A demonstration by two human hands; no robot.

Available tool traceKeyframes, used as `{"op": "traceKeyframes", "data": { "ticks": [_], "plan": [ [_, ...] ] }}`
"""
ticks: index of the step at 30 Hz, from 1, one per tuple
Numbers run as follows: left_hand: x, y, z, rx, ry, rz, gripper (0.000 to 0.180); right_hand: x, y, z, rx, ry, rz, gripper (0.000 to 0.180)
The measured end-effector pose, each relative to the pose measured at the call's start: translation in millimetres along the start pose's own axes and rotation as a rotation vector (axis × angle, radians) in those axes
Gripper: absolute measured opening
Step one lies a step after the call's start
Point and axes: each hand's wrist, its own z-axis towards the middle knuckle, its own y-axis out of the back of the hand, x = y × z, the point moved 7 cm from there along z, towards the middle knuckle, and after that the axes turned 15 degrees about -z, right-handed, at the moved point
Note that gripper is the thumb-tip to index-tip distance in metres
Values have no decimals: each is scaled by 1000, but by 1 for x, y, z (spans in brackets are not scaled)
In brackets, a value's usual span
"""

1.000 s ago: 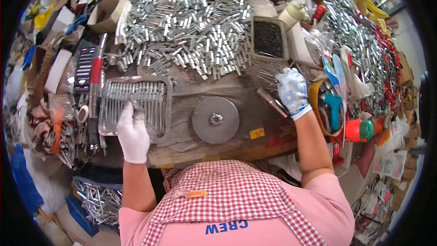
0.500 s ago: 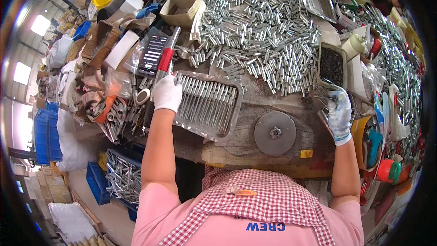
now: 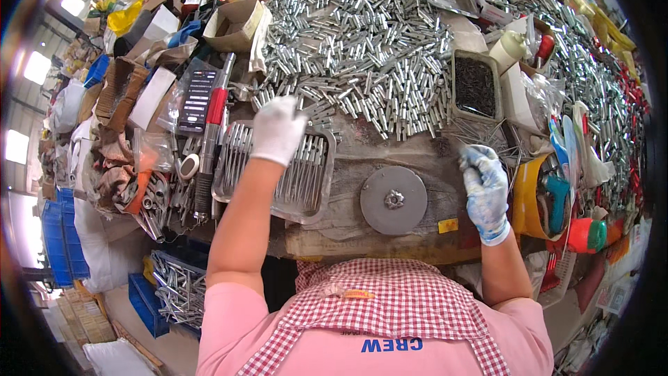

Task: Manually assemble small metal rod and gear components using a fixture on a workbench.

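My left hand (image 3: 278, 130), in a white glove, is over the far edge of a metal tray (image 3: 321, 195). Its fingers are bunched at the near edge of a large heap of short silvery metal tubes (image 3: 390, 63); anything in them is hidden. Rows of slim metal rods (image 3: 300, 170) lie side by side in the tray, partly under my forearm. My right hand (image 3: 485, 195), in a stained white glove, hovers right of a round grey disc (image 3: 393, 200). Its fingers are curled together, slightly blurred, and what they hold is too small to tell.
A bin of small dark pins (image 3: 476, 87) stands beyond my right hand, beside a pale bottle (image 3: 508, 51). A phone (image 3: 198, 101) and a red-banded tool (image 3: 216, 106) lie left of the tray. A yellow container (image 3: 530, 198) holds a teal-handled tool (image 3: 557, 202).
My left hand has moved from the tray's left side across to the tube heap. My right hand has drawn back from beside the pin bin toward me. The whole view has shifted.
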Motion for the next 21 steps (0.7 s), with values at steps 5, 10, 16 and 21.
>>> {"op": "traceKeyframes", "data": {
  "ticks": [5, 10, 16, 21],
  "plan": [
    [14, -48, 31, 281, 312, 100, 26, 19, 5, -11, -21, 91, -85, 27],
    [9, -52, 32, 369, 334, 74, 27, 21, 8, -22, -2, 166, -124, 26],
    [-42, -10, -7, 25, 223, -476, 24, 33, -27, -34, 145, 142, -94, 23],
    [-92, -31, -68, 232, 447, -1146, 44, 42, -38, -42, 231, 98, -58, 19]
  ]
}}
